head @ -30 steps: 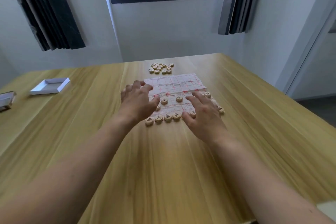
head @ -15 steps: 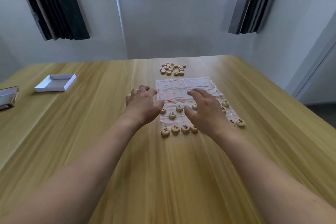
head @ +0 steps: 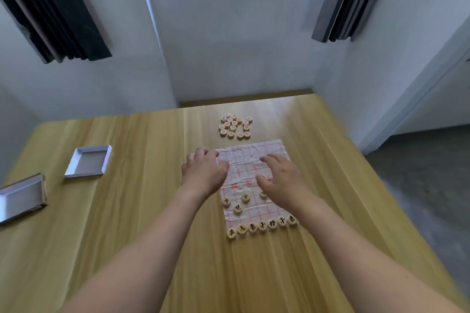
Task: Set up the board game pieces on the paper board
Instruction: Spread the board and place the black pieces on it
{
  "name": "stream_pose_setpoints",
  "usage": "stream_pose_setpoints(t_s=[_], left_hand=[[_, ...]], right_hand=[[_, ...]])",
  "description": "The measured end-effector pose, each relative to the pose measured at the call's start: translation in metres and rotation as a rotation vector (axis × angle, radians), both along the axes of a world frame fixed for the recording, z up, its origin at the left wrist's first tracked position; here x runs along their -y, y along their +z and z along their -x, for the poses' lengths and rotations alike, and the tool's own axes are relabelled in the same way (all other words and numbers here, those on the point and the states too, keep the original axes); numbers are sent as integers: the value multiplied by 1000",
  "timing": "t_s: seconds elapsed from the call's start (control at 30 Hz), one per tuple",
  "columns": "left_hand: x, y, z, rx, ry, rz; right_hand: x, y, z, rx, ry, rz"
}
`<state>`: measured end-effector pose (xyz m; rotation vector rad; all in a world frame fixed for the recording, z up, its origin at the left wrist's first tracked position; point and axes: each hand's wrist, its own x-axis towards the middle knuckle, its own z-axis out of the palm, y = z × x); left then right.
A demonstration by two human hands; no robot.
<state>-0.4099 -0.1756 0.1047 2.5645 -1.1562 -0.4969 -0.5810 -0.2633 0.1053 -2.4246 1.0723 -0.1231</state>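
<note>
Both hands now further up the board vs. 0.5 s ago: then over the near rows, now past the mid strip; near-row pcs, then partly covered, show in full.

- Paper board (head: 254,160): white sheet w/ red grid, creased, flat on wooden table (head: 127,236), centre-right.
- Near row of pieces (head: 262,226): 7 round wooden discs w/ black characters, side by side along board's near edge, touching or nearly so. Far-right end of row hidden by right forearm.
- Three pieces (head: 237,202) on the grid above that row, left side, apart from each other; a 4th disc (head: 263,194) partly under right hand.
- Loose pile of pieces (head: 235,126): approx. 16 discs clustered on table just beyond board's far edge, not on the paper.
- Left hand (head: 203,173): palm down at board's left edge, fingers loosely curled, tips on or over the paper's far-left corner. Can't tell if pinching anything.
- Right hand (head: 282,178): palm down over board's right half, fingers spread & fairly straight, holds nothing visible.
- White box tray (head: 87,161): open, far left of table, well apart from board.
- Second tray/lid (head: 21,198): at left edge, tilted, partly cut off.
</note>
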Motion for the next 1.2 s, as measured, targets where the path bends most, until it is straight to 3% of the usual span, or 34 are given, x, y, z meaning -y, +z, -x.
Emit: stream_pose_setpoints(t_s=[0.23, 0.73, 1.2], left_hand=[[-1, 43, 49, -125, 82, 16], [82, 30, 238, -112, 120, -140], [200, 19, 328, -109, 155, -208]], right_hand=[[0, 57, 37, -26, -36, -82], [102, 36, 219, -142, 85, -160], [236, 24, 291, -213, 153, -185]])
